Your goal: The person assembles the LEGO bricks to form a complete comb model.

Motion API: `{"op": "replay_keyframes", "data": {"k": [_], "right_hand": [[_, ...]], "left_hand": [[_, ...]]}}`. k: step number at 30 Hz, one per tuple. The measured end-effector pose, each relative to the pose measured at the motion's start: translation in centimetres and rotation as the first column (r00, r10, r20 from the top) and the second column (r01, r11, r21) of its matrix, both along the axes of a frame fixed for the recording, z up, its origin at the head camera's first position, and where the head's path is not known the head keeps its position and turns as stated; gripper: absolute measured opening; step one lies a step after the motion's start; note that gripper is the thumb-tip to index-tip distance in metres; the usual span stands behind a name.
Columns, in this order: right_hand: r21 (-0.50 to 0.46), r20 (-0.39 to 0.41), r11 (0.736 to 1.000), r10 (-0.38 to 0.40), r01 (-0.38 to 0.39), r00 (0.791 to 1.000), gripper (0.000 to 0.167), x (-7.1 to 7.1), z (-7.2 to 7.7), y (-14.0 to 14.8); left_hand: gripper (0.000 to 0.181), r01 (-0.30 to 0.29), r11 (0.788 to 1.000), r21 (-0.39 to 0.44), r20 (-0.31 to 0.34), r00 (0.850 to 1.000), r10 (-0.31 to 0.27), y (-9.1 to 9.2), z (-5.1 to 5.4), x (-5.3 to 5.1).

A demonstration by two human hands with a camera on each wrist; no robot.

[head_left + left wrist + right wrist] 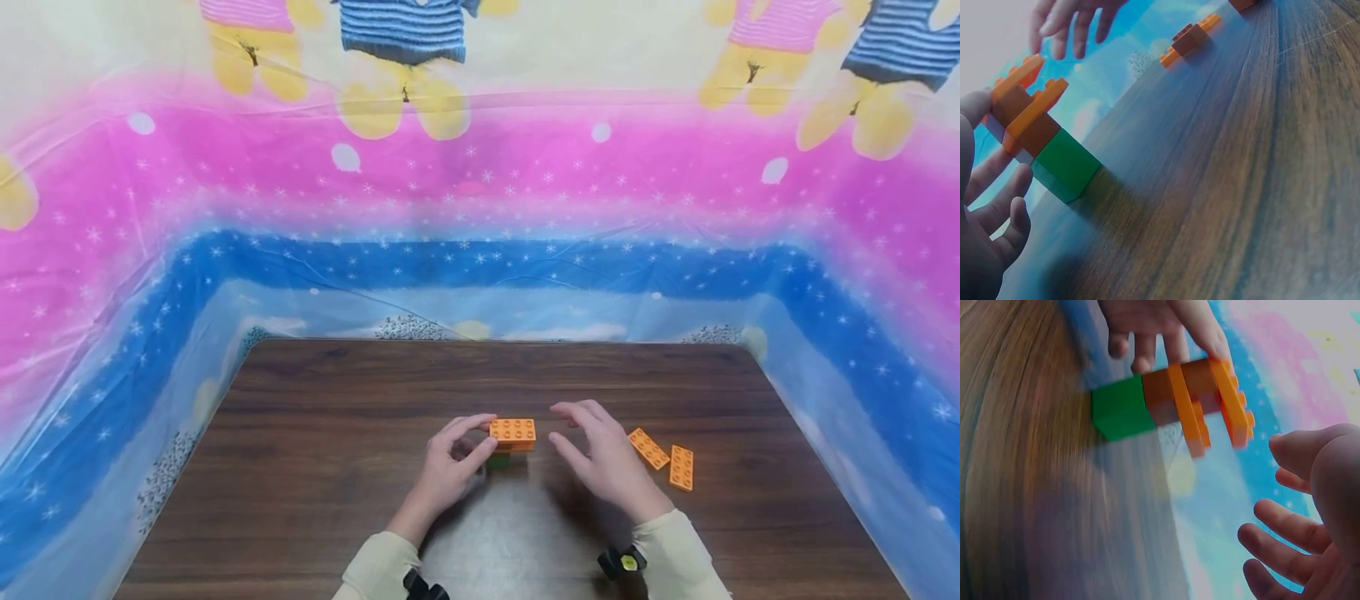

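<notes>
Watching from my remote station, I see a stack of toy blocks (513, 433) upright on the dark wooden table (337, 392), between the person's two hands. Bottom to top I count a green block (1063, 165), a lower brown block (1159, 387), a thin orange brick (1188, 412), an upper brown block (1197, 378) and a top orange brick (1232, 403). Both orange pieces jut out past the blocks below, toward the right side.

Left hand (450, 467): it pinches the upper part of the stack at its left end, thumb on the near side, forefinger on the far side. The lower fingers hang beside the blocks.

Right hand (603, 454): it holds nothing. Thumb and fingers are parted, slightly bent, facing the stack, with a gap between.

Just beyond the right hand, two loose orange bricks (681, 467) lie studs up, near each other, one slanted. My left wrist view also catches small orange-and-brown pieces (1189, 40) farther along the table; I cannot tell how they join.

Pale sleeves (382, 558) on both arms. Behind the table hangs a patterned cloth (465, 267), pink above blue.
</notes>
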State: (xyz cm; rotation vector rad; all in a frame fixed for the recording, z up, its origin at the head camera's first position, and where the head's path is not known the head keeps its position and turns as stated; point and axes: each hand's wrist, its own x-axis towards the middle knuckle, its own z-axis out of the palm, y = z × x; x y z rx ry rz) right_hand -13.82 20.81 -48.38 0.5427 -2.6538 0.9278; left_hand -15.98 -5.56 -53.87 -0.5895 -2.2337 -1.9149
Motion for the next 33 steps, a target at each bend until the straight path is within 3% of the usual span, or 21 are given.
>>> {"op": "replay_keyframes", "data": {"k": [10,15,24,33], "right_hand": [[0.039,-0.024,0.989,-0.145,0.146,0.989,0.038,1.3,-1.9,3.8],[0.051,-0.018,0.983,-0.175,0.176,0.984,0.037,1.8,-2.6,5.2],[0.096,-0.001,0.961,-0.26,0.259,0.966,0.041,2.6,-2.9,7.6],[0.154,0.054,0.926,-0.355,0.344,0.933,0.046,3.4,-3.0,10.1]], "left_hand": [[0.031,-0.014,1.0,-0.007,0.018,1.0,0.014,-0.1,-0.2,0.2],[0.031,-0.007,1.0,-0.017,0.033,0.999,0.008,-0.1,-0.4,0.2],[0.031,-0.003,1.0,-0.009,0.012,1.0,0.003,0.1,-0.3,0.0],[0.031,-0.004,1.0,0.005,-0.006,1.0,0.004,0.1,-0.2,-0.1]]}}
